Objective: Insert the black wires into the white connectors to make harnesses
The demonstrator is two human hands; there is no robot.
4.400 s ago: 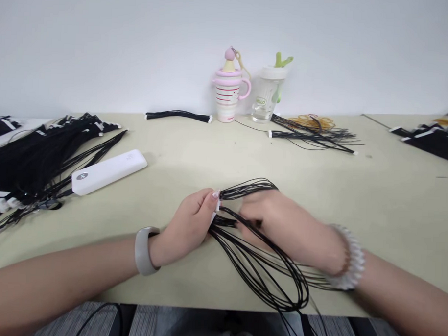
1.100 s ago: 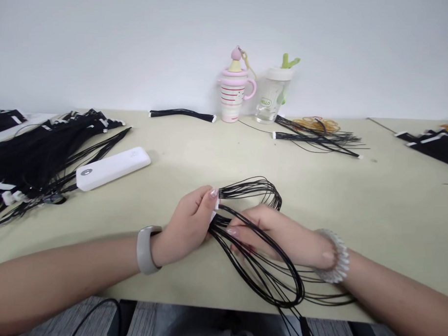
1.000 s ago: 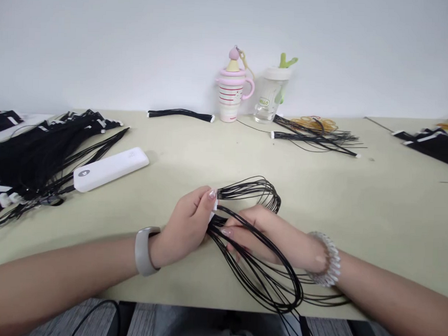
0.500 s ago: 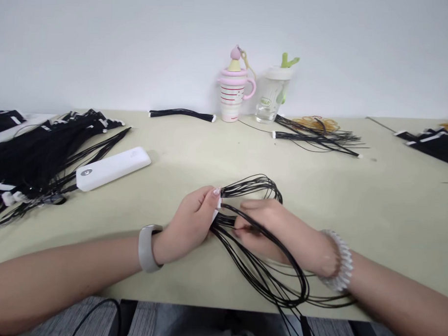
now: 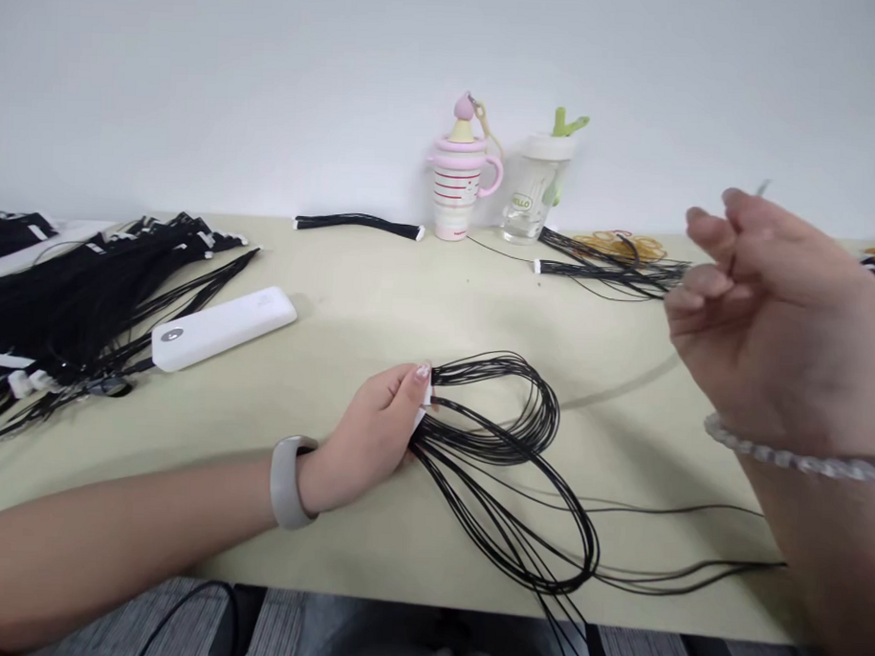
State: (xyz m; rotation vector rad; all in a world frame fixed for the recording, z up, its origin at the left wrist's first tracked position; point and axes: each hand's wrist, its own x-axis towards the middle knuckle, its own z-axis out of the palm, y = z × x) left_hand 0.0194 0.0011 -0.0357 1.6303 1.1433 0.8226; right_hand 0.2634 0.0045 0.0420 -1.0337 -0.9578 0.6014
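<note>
My left hand (image 5: 366, 440) rests on the pale green table (image 5: 381, 297) and is closed on a looped bundle of thin black wires (image 5: 518, 484), pinching their white ends (image 5: 425, 396) between thumb and forefinger. The loops fan out to the right and hang over the front edge. My right hand (image 5: 768, 320) is raised well above the table at the right. Its fingers are curled, with thumb and forefinger pinched on a single thin wire; a pale tip (image 5: 763, 187) sticks up above them. A faint blurred strand (image 5: 614, 384) runs from the bundle toward that hand.
A large heap of black wires (image 5: 72, 296) and a white power bank (image 5: 222, 328) lie at the left. At the back stand a pink striped cup (image 5: 458, 185) and a clear bottle (image 5: 534, 186), with a tied wire bundle (image 5: 359, 224), loose wires (image 5: 612, 269) and rubber bands (image 5: 623, 244).
My right hand has left the bundle and swung up and to the right, drawing one wire out. The left hand keeps its grip in the same place.
</note>
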